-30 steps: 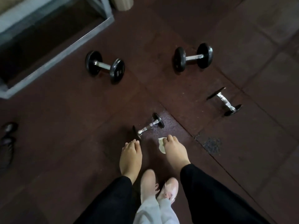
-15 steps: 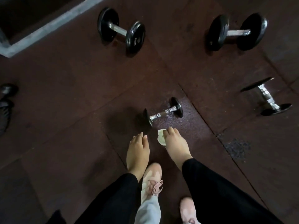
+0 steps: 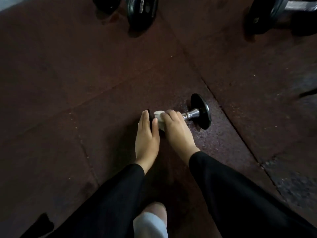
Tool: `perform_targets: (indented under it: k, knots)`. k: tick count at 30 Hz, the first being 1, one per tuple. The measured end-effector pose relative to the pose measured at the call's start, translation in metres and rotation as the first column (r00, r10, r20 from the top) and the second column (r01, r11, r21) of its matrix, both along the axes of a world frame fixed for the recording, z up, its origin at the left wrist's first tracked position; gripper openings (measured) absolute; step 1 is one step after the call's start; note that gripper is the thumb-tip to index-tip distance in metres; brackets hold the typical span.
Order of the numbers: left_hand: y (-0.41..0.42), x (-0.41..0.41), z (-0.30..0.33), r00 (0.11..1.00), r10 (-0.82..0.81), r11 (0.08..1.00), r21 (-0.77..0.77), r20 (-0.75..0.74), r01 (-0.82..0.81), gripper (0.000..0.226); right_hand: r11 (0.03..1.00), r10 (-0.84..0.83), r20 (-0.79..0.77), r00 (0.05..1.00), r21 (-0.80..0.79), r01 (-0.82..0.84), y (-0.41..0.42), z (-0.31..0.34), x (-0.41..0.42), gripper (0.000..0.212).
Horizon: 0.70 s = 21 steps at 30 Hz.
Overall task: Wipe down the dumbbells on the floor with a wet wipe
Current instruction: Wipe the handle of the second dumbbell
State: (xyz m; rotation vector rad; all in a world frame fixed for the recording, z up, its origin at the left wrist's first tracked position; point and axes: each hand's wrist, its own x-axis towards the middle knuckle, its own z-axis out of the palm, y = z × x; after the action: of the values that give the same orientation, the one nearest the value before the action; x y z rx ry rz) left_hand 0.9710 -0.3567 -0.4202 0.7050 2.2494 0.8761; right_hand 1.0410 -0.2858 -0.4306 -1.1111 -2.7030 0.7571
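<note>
One small dumbbell [image 3: 197, 114] is being worked on, and by my reading the job is at its start: the wipe [image 3: 159, 118] sits on the chrome handle's near-left stretch, while the shiny right part of the handle and the right plate show no sign of wiping I can judge. Two larger dumbbells, one at top left [image 3: 142, 11] and one at top right [image 3: 281, 12], lie well apart from the hands and look untouched, so most of the task seems left.

Left to right: the left hand [image 3: 147, 134] has straight fingers pressed flat against the small dumbbell's left plate, steadying it and curling round nothing. Just beside it, the right hand [image 3: 176, 127] curls over the handle with the white wipe bunched under its fingers, gripping both. Past its knuckles the bare handle runs to the right plate, which rests on the dark floor [image 3: 85, 83].
</note>
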Motion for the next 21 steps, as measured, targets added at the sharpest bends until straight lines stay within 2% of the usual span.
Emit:
perform_targets:
  k: [4,7,10,13,21]
  knots:
    - [-0.003,-0.001,-0.028,0.999,0.022,0.986,0.166,-0.031,-0.017,0.052,0.993,0.029,-0.044,0.999,0.115,-0.024,-0.009,-0.035,-0.005,0.033]
    - [-0.004,0.001,-0.041,0.998,0.045,0.964,0.263,-0.038,-0.034,0.056,0.989,0.022,-0.134,0.991,0.145,-0.002,-0.015,-0.047,0.0,0.034]
    - [-0.001,0.004,-0.047,0.996,0.091,0.945,0.316,-0.024,-0.079,0.06,0.986,0.047,-0.157,0.986,0.168,-0.02,-0.017,-0.054,0.004,0.035]
    - [0.001,0.006,-0.049,0.992,0.115,0.929,0.358,-0.048,-0.091,0.065,0.983,0.056,-0.122,0.991,0.183,-0.033,-0.02,-0.055,0.003,0.039]
    - [0.003,0.008,-0.049,0.99,0.143,0.918,0.374,-0.008,-0.13,0.056,0.973,0.168,0.02,0.986,0.158,-0.169,-0.01,-0.036,0.01,0.043]
